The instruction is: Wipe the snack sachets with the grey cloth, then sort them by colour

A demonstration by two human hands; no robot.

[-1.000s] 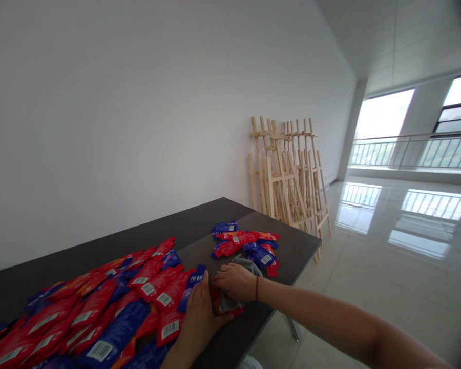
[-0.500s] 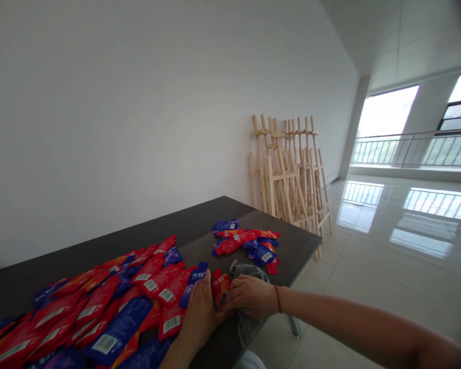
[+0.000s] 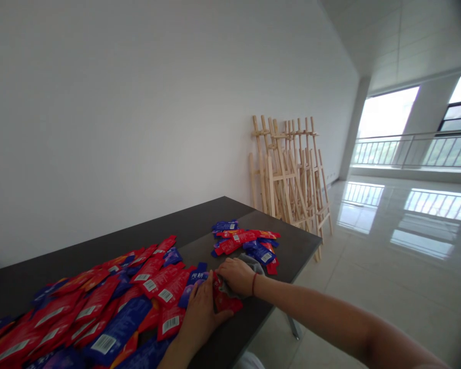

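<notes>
Half a second on, the right hand [image 3: 236, 277] has slid toward eleven o'clock, bringing the crumpled grey fabric cloth [image 3: 254, 264] up over the flat red printed pouch [image 3: 229, 304]. From my remote seat I see its fingers bunched on the cloth; the left hand [image 3: 203, 310] is spread wide, thumb at the pouch's lower end. From the left hand, the pouch lies at three o'clock on the dark rectangular table [image 3: 194, 229], the big red-and-blue pouch heap [image 3: 96, 301] at nine. I judge this a wiping stroke: I'd pin that lower end, stroke away from the thumb, and press lightly so the pouch doesn't crease.
</notes>
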